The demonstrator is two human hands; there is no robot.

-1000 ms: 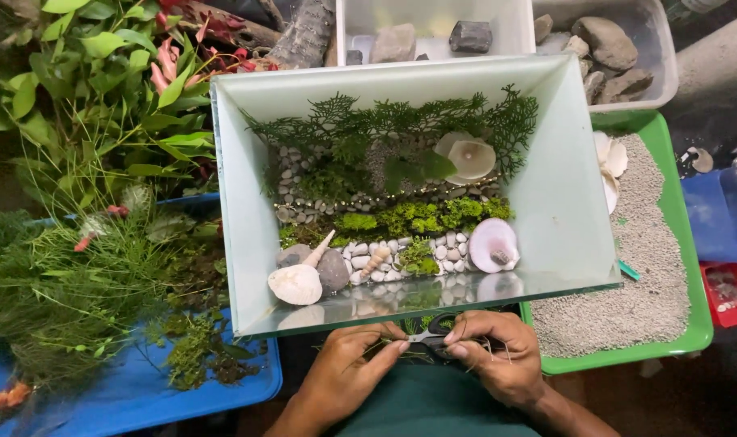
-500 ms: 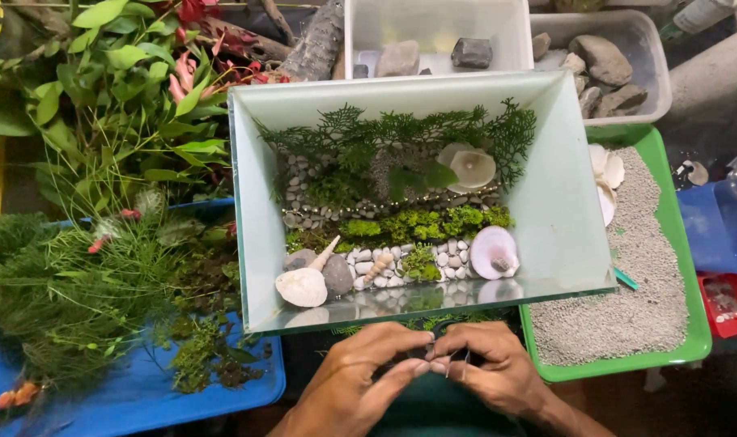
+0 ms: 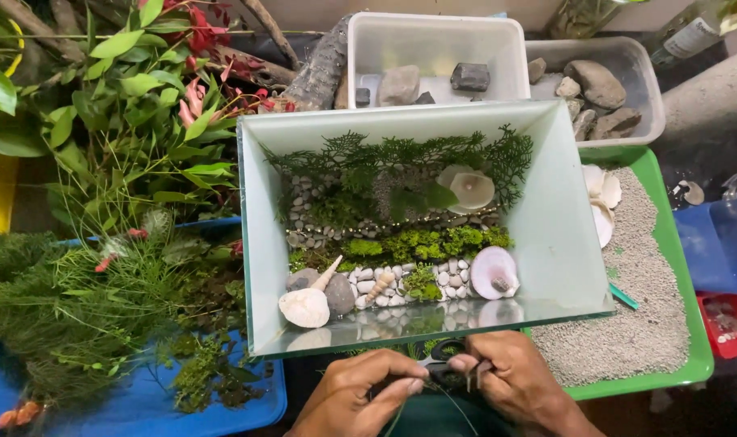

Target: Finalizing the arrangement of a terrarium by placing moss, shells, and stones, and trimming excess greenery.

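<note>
A: Item one?
B: Black-handled scissors (image 3: 448,364), just below the glass tank's (image 3: 259,243) front edge. Right hand (image 3: 514,380) grasping the handles; left hand (image 3: 356,400) pinching a thin green stem (image 3: 433,394). Best cut close to the pinch.
A: Surroundings?
B: Left of tank, plant cuttings (image 3: 101,307) on blue tray; right, green tray (image 3: 668,243) of sand. Tank wall crowds the hands.
</note>
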